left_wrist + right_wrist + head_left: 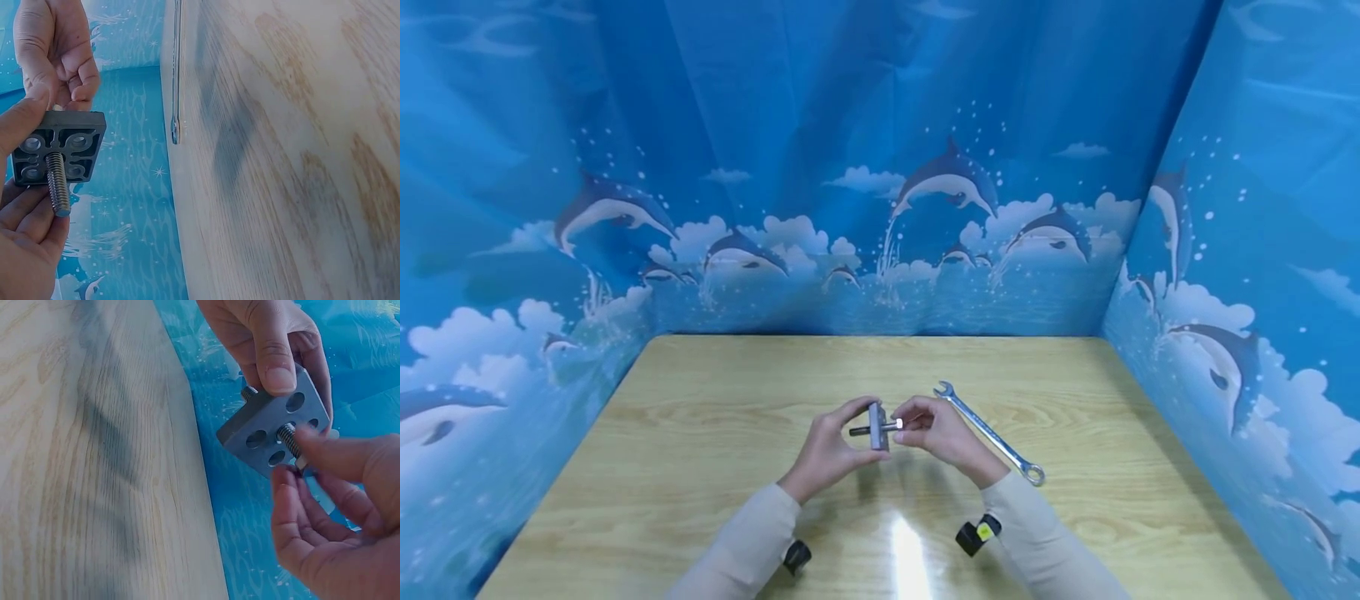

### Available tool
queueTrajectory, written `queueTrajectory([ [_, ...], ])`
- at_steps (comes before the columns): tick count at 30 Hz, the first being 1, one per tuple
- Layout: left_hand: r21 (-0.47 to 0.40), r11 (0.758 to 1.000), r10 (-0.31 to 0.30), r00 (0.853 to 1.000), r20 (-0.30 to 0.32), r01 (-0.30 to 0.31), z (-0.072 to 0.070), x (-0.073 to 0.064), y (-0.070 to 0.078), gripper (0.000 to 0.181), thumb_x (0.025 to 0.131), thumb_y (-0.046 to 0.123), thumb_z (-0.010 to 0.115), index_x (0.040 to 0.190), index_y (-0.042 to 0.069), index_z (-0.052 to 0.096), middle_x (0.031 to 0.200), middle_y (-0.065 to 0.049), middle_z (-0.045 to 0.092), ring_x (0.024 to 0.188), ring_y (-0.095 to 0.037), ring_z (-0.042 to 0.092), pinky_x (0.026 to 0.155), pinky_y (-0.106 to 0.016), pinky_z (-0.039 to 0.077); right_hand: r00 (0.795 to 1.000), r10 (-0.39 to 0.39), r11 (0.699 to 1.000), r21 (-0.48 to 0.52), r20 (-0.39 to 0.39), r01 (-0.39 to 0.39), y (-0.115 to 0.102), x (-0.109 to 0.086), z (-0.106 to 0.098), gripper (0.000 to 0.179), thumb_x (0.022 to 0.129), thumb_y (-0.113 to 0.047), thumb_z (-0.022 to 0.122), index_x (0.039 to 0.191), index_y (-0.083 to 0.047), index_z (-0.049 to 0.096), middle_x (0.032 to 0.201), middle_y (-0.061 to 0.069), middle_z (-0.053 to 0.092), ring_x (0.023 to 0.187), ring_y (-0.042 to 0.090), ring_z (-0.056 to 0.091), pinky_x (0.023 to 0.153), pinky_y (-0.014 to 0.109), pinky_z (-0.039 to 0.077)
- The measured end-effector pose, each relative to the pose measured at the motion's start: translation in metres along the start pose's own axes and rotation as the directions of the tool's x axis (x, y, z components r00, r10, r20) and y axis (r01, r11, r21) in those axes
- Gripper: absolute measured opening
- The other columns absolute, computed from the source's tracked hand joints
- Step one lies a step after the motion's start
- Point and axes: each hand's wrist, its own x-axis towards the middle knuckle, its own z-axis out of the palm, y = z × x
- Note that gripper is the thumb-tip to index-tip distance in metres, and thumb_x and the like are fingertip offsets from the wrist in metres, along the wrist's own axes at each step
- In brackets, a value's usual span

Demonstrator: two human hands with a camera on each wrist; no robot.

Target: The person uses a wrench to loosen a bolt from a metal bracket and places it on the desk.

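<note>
My left fingers (275,359) grip the plate (267,419) while my right fingers (350,455) pinch the bolt (288,440) through it, which I should keep square.

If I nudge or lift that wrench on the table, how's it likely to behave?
The wrench looks like shiny solid metal, so it should stay stiff and probably feel heavy for its size. Its finish looks smooth, so it may slide on the table when nudged. Lying flat, it seems unlikely to roll or tip.
</note>
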Motion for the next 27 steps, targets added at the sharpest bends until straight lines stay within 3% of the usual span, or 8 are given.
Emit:
queueTrajectory([
  [5,-0.001,1.0,0.012,1.0,-0.012,-0.012,-0.0014,0.0005,0.0003,0.075,0.062,0.016,0.09,0.129,0.015,0.058,0.129,-0.007,0.062,0.119,-0.022,0.058,0.103,-0.039,0.047,0.998,0.058,0.998,0.013,0.025,-0.059,-0.0014,-0.0008,-0.0019,0.043,0.095,-0.035,0.06,0.117,0.001,0.062,0.101,0.011,0.068,0.087,0.02,0.066,0.083,0.043,0.058],
  [12,0.018,0.999,0.031,0.999,-0.007,-0.031,-0.0012,-0.0002,0.0003,0.074,0.062,0.02,0.09,0.129,0.016,0.058,0.129,-0.006,0.062,0.12,-0.021,0.058,0.103,-0.035,0.047,0.991,0.122,0.992,0.014,0.047,-0.123,-0.0006,0.0004,0.0,0.052,0.101,-0.043,0.044,0.087,0.003,0.064,0.079,0.008,0.067,0.07,0.019,0.065,0.074,0.042,0.057],
  [19,0.021,1.0,0.007,1.0,-0.007,-0.007,-0.0021,-0.0032,0.0002,0.075,0.062,0.023,0.09,0.13,0.018,0.058,0.13,-0.005,0.061,0.12,-0.021,0.058,0.103,-0.037,0.047,0.992,0.12,0.993,-0.014,0.046,-0.119,-0.0001,-0.0003,0.0022,0.048,0.096,-0.042,0.055,0.092,0.004,0.069,0.074,0.008,0.066,0.065,0.015,0.061,0.072,0.045,0.058],
  [23,0.023,1.0,0.014,1.0,-0.013,-0.014,-0.0029,-0.0023,0.0003,0.074,0.063,0.022,0.089,0.13,0.019,0.058,0.129,-0.004,0.062,0.119,-0.021,0.058,0.103,-0.038,0.047,0.996,0.09,0.995,-0.034,0.025,-0.089,-0.0033,-0.0014,-0.0005,0.032,0.091,-0.033,0.065,0.1,-0.002,0.068,0.085,0.01,0.067,0.073,0.017,0.062,0.077,0.048,0.057],
  [27,0.025,1.0,0.012,1.0,-0.004,-0.012,-0.0038,-0.0013,0.0008,0.074,0.063,0.023,0.089,0.13,0.019,0.058,0.13,-0.004,0.061,0.119,-0.021,0.058,0.103,-0.039,0.047,0.999,0.042,0.999,-0.032,-0.01,-0.042,-0.0027,-0.0013,-0.0014,0.026,0.086,-0.02,0.071,0.108,-0.007,0.067,0.094,0.006,0.066,0.083,0.017,0.062,0.08,0.038,0.057],
])
